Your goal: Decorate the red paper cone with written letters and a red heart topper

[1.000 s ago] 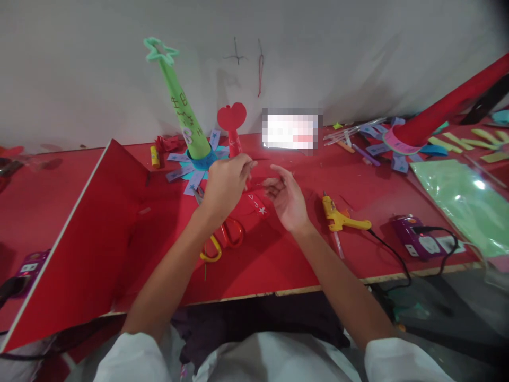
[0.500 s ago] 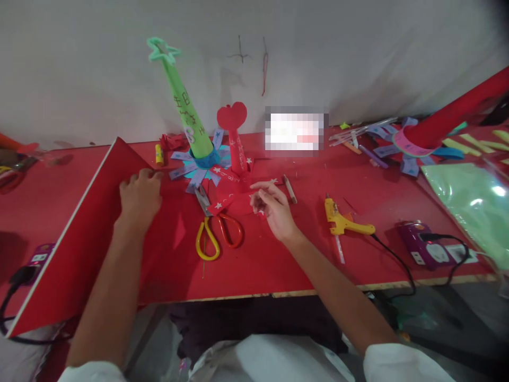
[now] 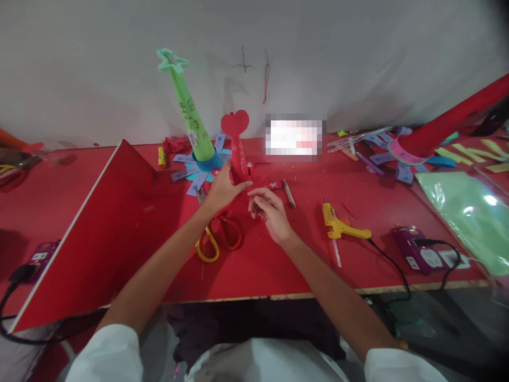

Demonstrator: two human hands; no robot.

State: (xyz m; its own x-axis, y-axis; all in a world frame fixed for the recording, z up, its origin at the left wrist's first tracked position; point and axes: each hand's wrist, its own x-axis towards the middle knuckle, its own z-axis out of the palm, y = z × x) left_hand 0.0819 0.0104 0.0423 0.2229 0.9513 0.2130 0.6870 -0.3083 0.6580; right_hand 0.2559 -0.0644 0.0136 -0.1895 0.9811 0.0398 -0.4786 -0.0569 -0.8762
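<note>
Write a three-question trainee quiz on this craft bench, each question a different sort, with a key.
1. True or false: the left hand rests by the base of the red paper cone topped with a heart.
2. Which tool lies on the table to the right of the right hand? A) yellow glue gun B) stapler C) paintbrush
3. Fill in: the scissors lie partly under the left ____.

Key: 1 true; 2 A; 3 forearm. The green cone with a star stands behind the left hand, against the wall.
</note>
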